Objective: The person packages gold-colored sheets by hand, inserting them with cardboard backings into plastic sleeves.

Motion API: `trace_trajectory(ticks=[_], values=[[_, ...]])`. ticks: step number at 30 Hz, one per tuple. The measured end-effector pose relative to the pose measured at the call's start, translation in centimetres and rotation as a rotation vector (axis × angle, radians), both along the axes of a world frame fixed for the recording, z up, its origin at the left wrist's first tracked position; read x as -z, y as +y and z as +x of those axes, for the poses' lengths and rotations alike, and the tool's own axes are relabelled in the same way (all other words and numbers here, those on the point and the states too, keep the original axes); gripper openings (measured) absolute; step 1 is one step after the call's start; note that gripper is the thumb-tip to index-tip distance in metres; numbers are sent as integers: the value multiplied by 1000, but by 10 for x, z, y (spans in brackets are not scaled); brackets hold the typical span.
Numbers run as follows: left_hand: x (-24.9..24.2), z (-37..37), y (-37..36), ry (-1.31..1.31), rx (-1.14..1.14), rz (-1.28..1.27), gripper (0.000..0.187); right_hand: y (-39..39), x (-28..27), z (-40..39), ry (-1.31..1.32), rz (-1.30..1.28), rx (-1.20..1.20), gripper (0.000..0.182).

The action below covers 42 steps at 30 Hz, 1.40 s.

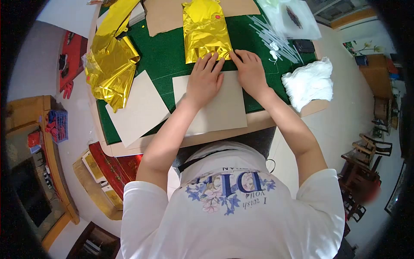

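Observation:
A shiny gold foil bag [203, 36] lies flat on the green table mat, its near edge crinkled. My left hand [205, 80] rests open across that near edge, fingers spread on the foil and palm over a beige board [215, 110]. My right hand [251, 72] lies at the bag's near right corner, fingers stretched out with the fingertips by the edge. A second beige board [139, 108] sits at an angle to the left, partly under a heap of loose gold foil [113, 71].
Thin translucent sticks [276, 39] lie at the right, by a black box [304, 46]. A white fluffy bundle [308, 84] sits at the right table edge. Brown cardboard [164, 17] lies behind the bag. Clear plastic wrapping [289, 19] is at the far right.

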State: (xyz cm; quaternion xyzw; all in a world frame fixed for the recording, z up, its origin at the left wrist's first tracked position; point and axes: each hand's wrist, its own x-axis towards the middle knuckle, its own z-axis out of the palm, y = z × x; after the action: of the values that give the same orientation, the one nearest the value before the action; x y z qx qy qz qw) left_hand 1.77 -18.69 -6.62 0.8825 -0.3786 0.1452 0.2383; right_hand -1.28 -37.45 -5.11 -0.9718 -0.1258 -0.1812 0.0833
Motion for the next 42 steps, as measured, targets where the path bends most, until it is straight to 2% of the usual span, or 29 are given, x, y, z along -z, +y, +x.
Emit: trace_trajectory(ticks=[5,7,11,14,17,19,20,21,23,24,26,28,29,31,32,34,38,40,41,42], values=[[0,0,-1,-9,-3,9,43,-3,1,2,-18,20,106,50],[-3,-1,0,28,-12,-14,44,4,-11,-4,-28,63,-58,53],[-1,0,0,41,-10,0,46,2,2,-8,84,61,-74,55],[-4,0,1,6,-4,-2,44,1,3,-8,99,61,-76,47],[-8,4,13,-67,-60,-37,41,1,5,-8,69,68,-80,54],[-4,16,26,-76,-99,97,35,1,2,-7,64,73,-84,53],[-1,21,28,-145,-85,98,27,2,2,-7,67,75,-87,53],[-5,25,30,-144,-88,100,27,2,2,-6,67,72,-85,52],[-14,31,31,-140,-7,284,18,2,0,-5,65,69,-83,51],[-17,33,30,-142,-8,285,18,2,-2,-5,69,61,-87,51],[-21,34,23,-230,22,450,14,1,-4,-4,71,52,-91,50],[-22,36,21,-258,39,448,13,0,-9,-2,70,248,-90,44],[-22,37,21,-281,56,448,13,1,-12,-7,67,248,-94,44],[-21,37,21,-287,50,455,12,12,-38,-25,258,238,128,35],[-21,37,20,-296,57,460,12,12,-40,-26,262,240,126,35],[-20,39,20,-317,67,438,11,8,-42,-29,428,281,93,36],[-20,43,18,-311,75,427,8,-6,-30,-23,491,300,31,32],[-23,46,21,-286,98,392,7,-13,-33,-25,735,625,32,23],[-23,48,23,-258,126,359,7,-19,-38,-28,735,621,31,23],[-25,48,26,-258,124,357,7,-27,-47,-32,808,871,8,19]])
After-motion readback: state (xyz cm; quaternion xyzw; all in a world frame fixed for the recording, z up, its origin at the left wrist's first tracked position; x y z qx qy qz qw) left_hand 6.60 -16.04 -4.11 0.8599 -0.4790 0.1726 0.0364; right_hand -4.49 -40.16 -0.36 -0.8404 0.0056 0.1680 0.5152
